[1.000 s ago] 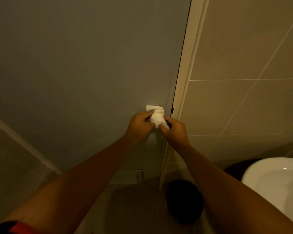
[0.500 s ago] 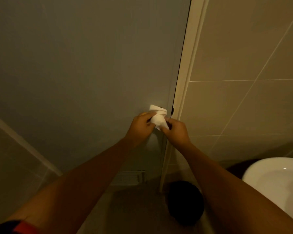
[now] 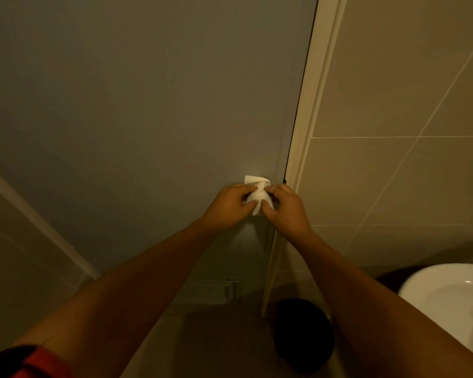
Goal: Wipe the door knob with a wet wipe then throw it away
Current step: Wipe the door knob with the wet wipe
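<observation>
A white wet wipe (image 3: 258,195) is bunched against the grey door (image 3: 148,118), close to its right edge. My left hand (image 3: 230,208) grips the wipe from the left and my right hand (image 3: 284,207) grips it from the right, fingertips nearly meeting. The door knob is hidden under the wipe and my fingers. A black round bin (image 3: 302,332) stands on the floor below, at the foot of the door frame.
The pale door frame (image 3: 311,105) runs down beside the door, with a beige tiled wall (image 3: 393,159) to its right. A white toilet bowl (image 3: 448,304) fills the lower right corner. A vent grille (image 3: 210,291) sits low in the door.
Both hands stayed on the wipe at the knob. The wipe has been twisted and bunched tighter, and my right hand has shifted slightly up and closer to my left.
</observation>
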Available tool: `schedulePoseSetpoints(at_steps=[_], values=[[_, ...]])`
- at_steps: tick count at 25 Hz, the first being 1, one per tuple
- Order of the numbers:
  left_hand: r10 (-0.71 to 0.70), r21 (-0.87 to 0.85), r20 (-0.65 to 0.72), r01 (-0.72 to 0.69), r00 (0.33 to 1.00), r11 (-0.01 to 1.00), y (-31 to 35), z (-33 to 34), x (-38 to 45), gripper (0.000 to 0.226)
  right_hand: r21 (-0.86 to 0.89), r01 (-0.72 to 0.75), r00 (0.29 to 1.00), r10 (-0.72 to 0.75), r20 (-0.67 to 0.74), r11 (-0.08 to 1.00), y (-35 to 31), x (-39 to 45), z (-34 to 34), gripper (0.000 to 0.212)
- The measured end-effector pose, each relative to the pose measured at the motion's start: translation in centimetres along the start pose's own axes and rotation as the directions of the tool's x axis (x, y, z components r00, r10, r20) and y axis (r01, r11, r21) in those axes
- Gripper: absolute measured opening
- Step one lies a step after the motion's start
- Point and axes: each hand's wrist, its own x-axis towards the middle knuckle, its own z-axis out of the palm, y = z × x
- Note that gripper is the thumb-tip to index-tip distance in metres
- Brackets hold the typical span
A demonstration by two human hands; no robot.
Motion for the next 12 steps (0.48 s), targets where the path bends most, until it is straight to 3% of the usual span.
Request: schedulePoseSetpoints(at_steps=[6, 10, 12], values=[[0.046, 0.088, 0.042, -0.049, 0.998, 0.995, -0.4, 0.0, 0.4, 0.045, -0.036, -0.053, 0.999, 0.053, 0.012, 0.998, 0.7, -0.4, 0.0, 0.045], [-0.030, 0.046, -0.012, 0.031, 0.999, 0.998, -0.9, 1.0, -0.2, 0.036, -0.265, 0.137, 0.984, -0.102, 0.144, 0.954, -0.1, 1.1, -0.6, 0.042], [-0.086, -0.015, -0.074, 0.085, 0.994, 0.996, -1.2, 1.9, -0.8, 0.032, -0.298, 0.161, 0.977, -0.110, 0.182, 0.941, -0.3, 1.3, -0.8, 0.042]])
